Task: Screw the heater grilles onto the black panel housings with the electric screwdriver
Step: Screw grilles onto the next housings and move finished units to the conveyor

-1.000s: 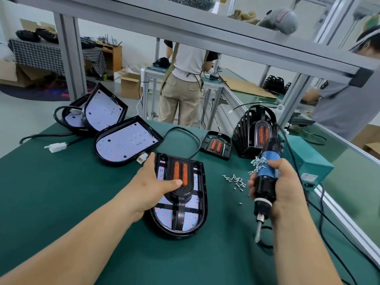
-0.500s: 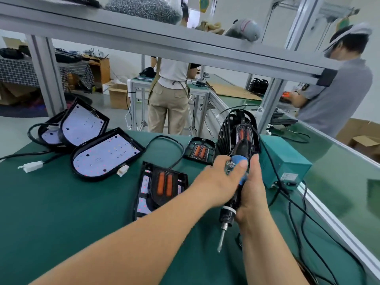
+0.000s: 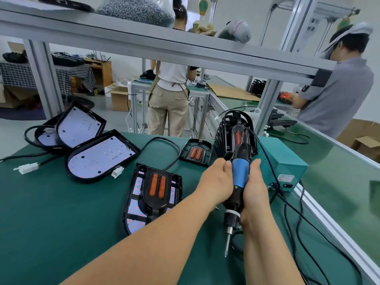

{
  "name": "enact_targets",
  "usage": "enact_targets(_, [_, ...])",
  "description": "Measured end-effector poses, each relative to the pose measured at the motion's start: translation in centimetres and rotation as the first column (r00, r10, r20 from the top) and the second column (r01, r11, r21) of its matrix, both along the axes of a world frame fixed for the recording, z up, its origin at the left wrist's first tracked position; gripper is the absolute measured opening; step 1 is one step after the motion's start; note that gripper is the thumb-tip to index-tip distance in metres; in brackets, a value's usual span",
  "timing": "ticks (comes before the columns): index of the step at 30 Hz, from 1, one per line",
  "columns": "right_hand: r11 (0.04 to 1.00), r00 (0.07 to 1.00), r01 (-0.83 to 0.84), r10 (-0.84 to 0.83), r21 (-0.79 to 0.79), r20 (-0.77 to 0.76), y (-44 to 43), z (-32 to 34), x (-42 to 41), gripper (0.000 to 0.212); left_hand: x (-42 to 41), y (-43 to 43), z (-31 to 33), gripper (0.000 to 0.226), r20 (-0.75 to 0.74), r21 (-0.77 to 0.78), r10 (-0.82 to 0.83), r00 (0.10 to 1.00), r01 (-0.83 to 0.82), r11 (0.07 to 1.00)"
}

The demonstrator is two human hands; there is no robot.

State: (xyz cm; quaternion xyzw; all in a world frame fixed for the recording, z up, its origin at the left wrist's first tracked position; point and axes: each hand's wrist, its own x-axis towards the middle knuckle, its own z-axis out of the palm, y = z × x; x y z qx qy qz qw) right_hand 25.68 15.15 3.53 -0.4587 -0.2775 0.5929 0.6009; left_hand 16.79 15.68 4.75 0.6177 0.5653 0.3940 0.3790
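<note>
Right hand (image 3: 254, 194) grips electric screwdriver (image 3: 239, 173); left hand (image 3: 216, 182) has quit black panel housing (image 3: 131, 202) at 9 o'clock, now clasps barrel too. Heater grille (image 3: 157, 186) unheld; we judge screwing paused.

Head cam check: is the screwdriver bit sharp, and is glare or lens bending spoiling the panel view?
Head view: the bit of the electric screwdriver reads fairly sharp; lighting is even, shadows soft; no glare on the panel housing; the shelf beam bows from the wide lens; the green surface at right is glossy.
</note>
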Motion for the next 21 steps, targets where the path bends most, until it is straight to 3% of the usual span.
enact_targets(7, [1.0, 1.0, -0.01, 0.01, -0.008, 0.021, 0.1, -0.4, 0.3, 0.069, -0.9, 0.0, 0.0, 0.03, -0.176, -0.121, -0.051, 0.983, 0.03, 0.992])
enact_targets(10, [1.0, 0.992, 0.001, 0.001, -0.017, 0.13, 0.3, -0.5, 0.6, 0.073, -1.5, 0.5, 0.1, 0.011, -0.38, -0.16, -0.092, 0.92, 0.032, 0.987])
enact_targets(16, [1.0, 0.993, 0.012, -0.011, -0.009, 0.114, 0.2, -0.4, 0.5, 0.079, -2.3, 0.5, -0.4, 0.012, -0.634, -0.105, -0.021, 0.773, -0.059, 0.993])
enact_targets(19, [0.999, 0.995, -0.014, 0.011, 0.032, 0.104, 0.0, -0.1, 0.5, 0.083, -2.5, 0.7, -0.5, 0.033, -0.661, -0.097, -0.026, 0.75, -0.051, 0.994])
enact_targets(21, [0.996, 0.999, 0.01, -0.015, 0.088, 0.049, -0.2, 0.1, 0.5, 0.076, -2.9, 0.7, -0.3, 0.03, -0.659, -0.058, -0.01, 0.752, -0.038, 0.998])
